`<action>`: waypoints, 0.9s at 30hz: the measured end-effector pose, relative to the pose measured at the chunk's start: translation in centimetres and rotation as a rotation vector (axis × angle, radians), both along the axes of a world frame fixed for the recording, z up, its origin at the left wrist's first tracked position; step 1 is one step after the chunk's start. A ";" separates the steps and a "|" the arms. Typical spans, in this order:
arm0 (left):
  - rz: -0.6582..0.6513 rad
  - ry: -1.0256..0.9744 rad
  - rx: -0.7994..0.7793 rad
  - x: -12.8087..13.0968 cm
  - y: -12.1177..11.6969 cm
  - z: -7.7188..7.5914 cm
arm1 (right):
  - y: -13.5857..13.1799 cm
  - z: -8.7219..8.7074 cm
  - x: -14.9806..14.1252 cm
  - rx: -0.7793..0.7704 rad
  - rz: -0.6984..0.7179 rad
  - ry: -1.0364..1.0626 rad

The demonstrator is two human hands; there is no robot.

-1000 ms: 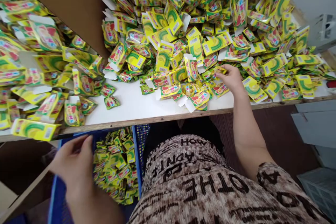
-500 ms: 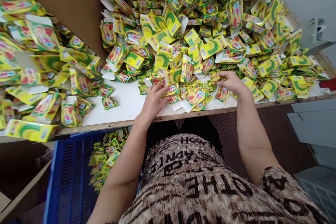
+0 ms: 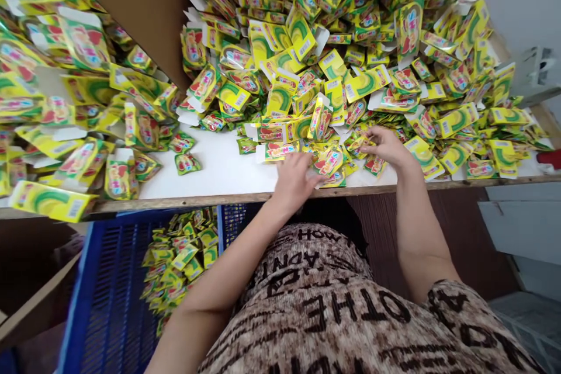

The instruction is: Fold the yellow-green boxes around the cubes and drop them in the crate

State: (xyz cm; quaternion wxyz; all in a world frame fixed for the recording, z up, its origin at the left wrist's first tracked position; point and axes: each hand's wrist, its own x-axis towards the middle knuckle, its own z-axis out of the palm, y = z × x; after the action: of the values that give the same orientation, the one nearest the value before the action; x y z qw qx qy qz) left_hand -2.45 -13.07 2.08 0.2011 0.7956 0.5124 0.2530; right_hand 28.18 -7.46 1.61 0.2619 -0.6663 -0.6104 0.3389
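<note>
My left hand point(image 3: 295, 182) is over the front of the white tabletop, fingers bent and apart from the thumb. It reaches the open white flap end of a yellow-green candy box point(image 3: 332, 162) lying by the table edge. Another such box, with its flap out, lies just beyond the fingers. To the right, my right hand point(image 3: 388, 147) has its fingertips pinched together at a small candy sachet point(image 3: 358, 143), which the fingers partly cover. Loose sachets and boxes lie between the two hands.
A large heap of candy boxes point(image 3: 280, 93) rises behind the hands. Left of a brown cardboard divider point(image 3: 135, 6) lies a second heap. Below the wooden table edge point(image 3: 175, 203) stands a blue plastic crate point(image 3: 109, 292) with many sachets. Two loose sachets lie left on the tabletop.
My left hand has moved right, from the box at the left to the flap end of the candy box nearer the middle. My right hand stays near the same spot, slightly lower.
</note>
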 end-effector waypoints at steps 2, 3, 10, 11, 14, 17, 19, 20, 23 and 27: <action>-0.012 0.053 -0.071 2.5 0.0 -0.3 | -1.3 -0.6 0.8 -0.018 -0.089 0.155; -0.001 0.048 -0.110 3.1 0.2 -0.5 | -1.7 -0.8 1.0 -0.018 -0.107 0.172; 0.116 -0.531 -0.459 -3.3 2.4 0.1 | -2.2 -0.2 1.5 0.067 -0.153 0.107; 0.171 -0.618 -0.477 -4.8 2.2 0.6 | -2.2 0.0 1.5 0.075 -0.172 0.164; 0.303 -0.777 -0.458 -8.1 1.1 2.6 | -1.9 0.1 1.1 0.089 -0.220 0.282; 0.304 -0.815 -0.418 -8.4 -0.3 3.7 | -1.0 -0.6 0.4 -0.019 -0.301 0.102; 0.273 -0.836 -0.397 -7.1 -1.0 3.5 | -0.4 -1.2 0.0 -0.067 -0.330 -0.091; 0.249 -0.850 -0.398 -6.1 -1.3 3.0 | -0.3 -1.5 -0.1 -0.061 -0.326 -0.155; 0.114 -0.870 -0.472 -3.0 -1.6 0.8 | -0.8 -1.4 0.3 -0.047 -0.289 -0.101; -0.015 -0.857 -0.567 -1.3 -0.1 -1.7 | -1.6 0.0 2.2 -0.131 -0.271 0.229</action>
State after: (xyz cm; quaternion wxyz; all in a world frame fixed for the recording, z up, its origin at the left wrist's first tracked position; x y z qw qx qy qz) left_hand -3.73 -13.14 0.39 0.6025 0.5385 0.4268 0.4061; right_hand 30.37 -9.04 1.58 0.3288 -0.7152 -0.4579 0.4131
